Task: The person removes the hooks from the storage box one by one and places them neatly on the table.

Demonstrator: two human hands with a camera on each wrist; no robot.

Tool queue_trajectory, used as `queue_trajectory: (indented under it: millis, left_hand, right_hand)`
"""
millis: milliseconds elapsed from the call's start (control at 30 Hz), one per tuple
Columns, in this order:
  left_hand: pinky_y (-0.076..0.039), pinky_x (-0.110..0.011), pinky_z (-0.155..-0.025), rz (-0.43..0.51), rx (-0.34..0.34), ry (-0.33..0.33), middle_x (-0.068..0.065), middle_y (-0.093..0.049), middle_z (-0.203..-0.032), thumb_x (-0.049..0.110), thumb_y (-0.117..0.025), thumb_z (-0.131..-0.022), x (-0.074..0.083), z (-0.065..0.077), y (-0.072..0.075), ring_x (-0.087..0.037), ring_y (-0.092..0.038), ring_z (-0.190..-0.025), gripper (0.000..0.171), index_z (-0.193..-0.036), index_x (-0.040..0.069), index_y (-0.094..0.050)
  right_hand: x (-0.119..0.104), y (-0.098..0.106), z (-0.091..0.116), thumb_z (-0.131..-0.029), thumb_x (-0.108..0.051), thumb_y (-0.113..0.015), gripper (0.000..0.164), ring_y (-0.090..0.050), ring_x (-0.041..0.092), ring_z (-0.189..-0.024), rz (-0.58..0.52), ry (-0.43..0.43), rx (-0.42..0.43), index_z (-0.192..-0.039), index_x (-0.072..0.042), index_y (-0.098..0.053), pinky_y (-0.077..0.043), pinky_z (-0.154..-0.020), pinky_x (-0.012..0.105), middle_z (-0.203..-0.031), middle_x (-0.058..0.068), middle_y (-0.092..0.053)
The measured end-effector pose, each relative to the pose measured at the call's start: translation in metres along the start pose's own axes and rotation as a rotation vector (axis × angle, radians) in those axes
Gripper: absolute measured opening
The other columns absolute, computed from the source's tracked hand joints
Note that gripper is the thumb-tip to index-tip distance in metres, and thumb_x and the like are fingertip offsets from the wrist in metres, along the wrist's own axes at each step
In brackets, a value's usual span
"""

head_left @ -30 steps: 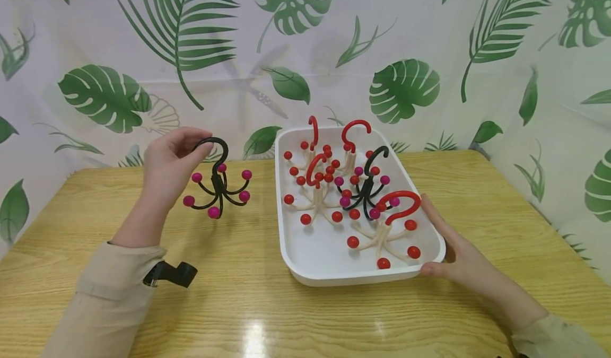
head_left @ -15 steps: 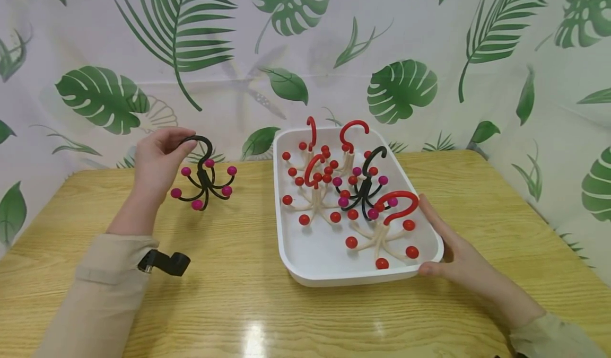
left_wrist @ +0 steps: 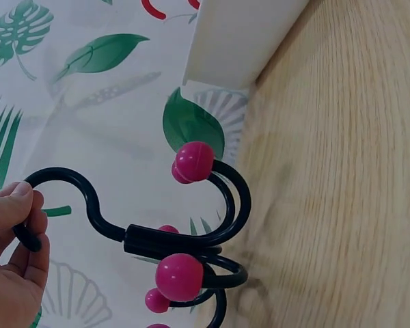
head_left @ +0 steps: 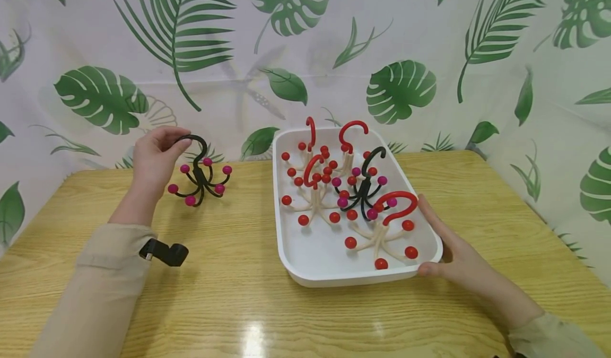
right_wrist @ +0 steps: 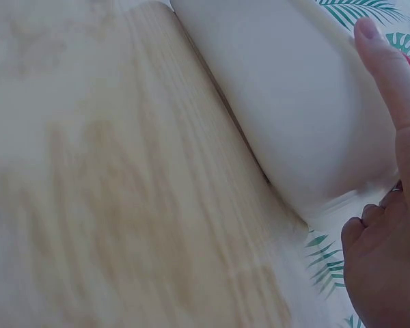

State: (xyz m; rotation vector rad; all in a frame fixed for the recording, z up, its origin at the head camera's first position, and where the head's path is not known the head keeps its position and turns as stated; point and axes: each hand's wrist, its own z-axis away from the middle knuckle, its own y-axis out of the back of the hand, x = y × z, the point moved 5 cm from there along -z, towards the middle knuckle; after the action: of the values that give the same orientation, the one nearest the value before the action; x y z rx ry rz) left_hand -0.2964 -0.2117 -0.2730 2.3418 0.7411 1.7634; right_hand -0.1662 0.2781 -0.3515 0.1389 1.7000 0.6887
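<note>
My left hand pinches the top curve of a black multi-arm hook hanger between thumb and fingers. Its upturned arms end in pink balls and hang upright, close over the table left of the tray. In the left wrist view the hanger lies sideways, with the thumb pressed on its hook. My right hand grips the near right corner of a white tray, thumb at the front and fingers along the side. Inside stand another black hanger and several cream hangers with red hooks and red balls.
The wooden table spreads around the tray and under the held hanger. Behind it hangs a white cloth printed with green leaves. A black wrist device sits at the left sleeve.
My left hand has carried the black hanger left and slightly down, away from the tray. The right hand keeps its hold on the tray, which stands in place.
</note>
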Motion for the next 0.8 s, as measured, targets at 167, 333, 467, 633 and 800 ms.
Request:
queue_trajectory:
  millis: [167,333,467,633,800]
  left_hand:
    - [-0.044,-0.023,-0.084,0.013,0.024,0.010,-0.005,-0.062,-0.107,0.022,-0.063,-0.093,-0.007,-0.006,0.000,-0.010,-0.055,-0.096,0.029,-0.117,0.005,-0.064]
    - [-0.044,-0.022,-0.083,0.008,0.046,0.018,-0.004,-0.062,-0.106,0.022,-0.062,-0.093,-0.013,-0.010,0.000,-0.010,-0.055,-0.095,0.029,-0.117,0.005,-0.063]
    - [-0.044,-0.021,-0.082,0.010,0.060,0.015,-0.006,-0.062,-0.106,0.020,-0.062,-0.093,-0.016,-0.011,0.001,-0.009,-0.055,-0.095,0.029,-0.117,0.004,-0.063]
    - [-0.044,-0.020,-0.080,0.010,0.070,0.005,-0.005,-0.061,-0.104,0.019,-0.062,-0.093,-0.018,-0.012,0.002,-0.008,-0.054,-0.093,0.027,-0.116,0.004,-0.062]
    - [-0.043,-0.026,-0.086,-0.081,0.071,-0.028,-0.008,-0.058,-0.110,0.018,-0.062,-0.093,-0.014,-0.011,0.001,-0.016,-0.053,-0.099,0.029,-0.119,0.004,-0.061]
  right_hand:
    - [0.001,0.000,0.000,-0.083,-0.009,-0.073,0.101,-0.006,0.041,-0.141,-0.009,0.016,-0.002,-0.153,-0.033,-0.005,-0.034,-0.093,0.012,-0.160,-0.004,0.003]
    - [0.001,0.000,0.000,-0.083,-0.010,-0.073,0.101,-0.005,0.039,-0.142,-0.007,0.013,-0.002,-0.154,-0.031,-0.005,-0.034,-0.094,0.012,-0.160,-0.005,0.003]
    - [0.000,0.000,0.001,-0.083,-0.009,-0.073,0.101,-0.005,0.038,-0.142,-0.010,0.015,-0.005,-0.154,-0.028,-0.004,-0.033,-0.094,0.011,-0.160,-0.005,0.003]
    - [0.000,0.000,0.000,-0.083,-0.011,-0.073,0.101,-0.005,0.039,-0.142,-0.009,0.009,-0.005,-0.154,-0.031,-0.004,-0.033,-0.094,0.011,-0.160,-0.005,0.003]
    - [0.000,0.000,0.000,-0.082,-0.010,-0.073,0.102,-0.005,0.040,-0.142,-0.014,0.011,-0.007,-0.154,-0.031,-0.004,-0.033,-0.094,0.011,-0.160,-0.004,0.003]
